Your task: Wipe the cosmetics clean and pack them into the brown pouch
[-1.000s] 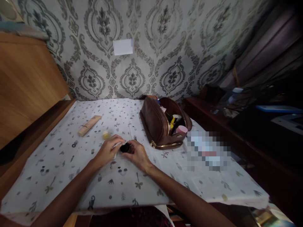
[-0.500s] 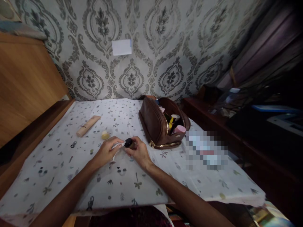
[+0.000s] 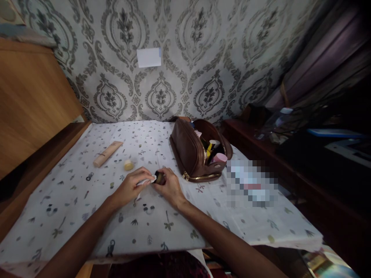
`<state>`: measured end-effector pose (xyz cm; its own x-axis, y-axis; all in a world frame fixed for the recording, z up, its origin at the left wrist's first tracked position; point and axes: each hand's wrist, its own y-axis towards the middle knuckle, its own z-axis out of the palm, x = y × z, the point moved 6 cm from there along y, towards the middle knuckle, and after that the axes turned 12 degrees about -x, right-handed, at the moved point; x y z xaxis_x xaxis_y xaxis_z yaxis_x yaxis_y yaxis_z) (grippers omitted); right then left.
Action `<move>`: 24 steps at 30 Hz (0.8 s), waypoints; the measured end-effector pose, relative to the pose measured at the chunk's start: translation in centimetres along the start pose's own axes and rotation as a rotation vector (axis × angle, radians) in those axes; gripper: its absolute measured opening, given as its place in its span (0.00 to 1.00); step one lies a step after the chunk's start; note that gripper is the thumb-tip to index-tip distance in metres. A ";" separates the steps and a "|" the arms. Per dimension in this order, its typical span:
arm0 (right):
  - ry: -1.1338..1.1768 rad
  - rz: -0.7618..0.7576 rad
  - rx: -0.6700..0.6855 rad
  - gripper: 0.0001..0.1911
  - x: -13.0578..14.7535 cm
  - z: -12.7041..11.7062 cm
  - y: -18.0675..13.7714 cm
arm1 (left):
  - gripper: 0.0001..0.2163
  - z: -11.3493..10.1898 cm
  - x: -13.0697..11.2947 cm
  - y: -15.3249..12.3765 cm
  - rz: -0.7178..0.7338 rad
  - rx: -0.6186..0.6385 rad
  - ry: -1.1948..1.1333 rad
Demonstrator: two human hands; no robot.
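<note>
My left hand [image 3: 131, 186] pinches a white wipe [image 3: 150, 179], and a loose end hangs below the fingers. My right hand [image 3: 171, 188] is closed around a small dark container [image 3: 159, 178] with a black part facing the wipe. The wipe is at the container's left side; whether they touch is hard to see. Just beyond my left hand sits a small yellow round container [image 3: 128, 165]. Farther left lies a beige squeeze tube [image 3: 108, 153]. A brown cosmetic bag [image 3: 187, 148] stands unzipped to the right, holding several items, among them a pink-topped one [image 3: 220, 158].
A patterned white cloth [image 3: 150, 231] covers the table. On its right side lies a pixelated object [image 3: 252, 184]. A wooden cabinet [image 3: 37, 85] borders the left, and a dark shelf with a clear bottle [image 3: 279, 117] the right. Patterned wallpaper rises behind.
My right hand has turned the dark container slightly, so its side shows more. The wipe in my left hand has shifted a little right, toward it. Other things stay put.
</note>
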<state>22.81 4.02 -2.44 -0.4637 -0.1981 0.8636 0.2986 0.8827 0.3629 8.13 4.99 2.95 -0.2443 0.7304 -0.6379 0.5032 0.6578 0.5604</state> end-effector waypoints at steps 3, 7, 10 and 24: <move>-0.029 -0.069 0.032 0.17 0.6 0.1 -0.3 | 0.11 0.1 -0.2 -0.2 0.017 0.012 0.015; -0.033 -0.155 0.122 0.18 1.5 0.4 -0.8 | 0.11 0.1 -0.3 -0.1 0.000 0.014 0.039; -0.033 -0.164 0.172 0.19 1.7 0.5 -1.1 | 0.11 -0.1 -0.1 0.1 -0.035 0.005 0.053; 0.410 0.143 0.221 0.35 0.8 1.4 -1.7 | 0.12 -0.8 3.5 0.1 -0.365 -0.066 -0.090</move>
<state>20.78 2.93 -2.81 -0.0505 -0.1803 0.9823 0.1304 0.9740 0.1855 6.65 7.71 1.19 -0.3218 0.4289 -0.8441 0.3416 0.8840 0.3190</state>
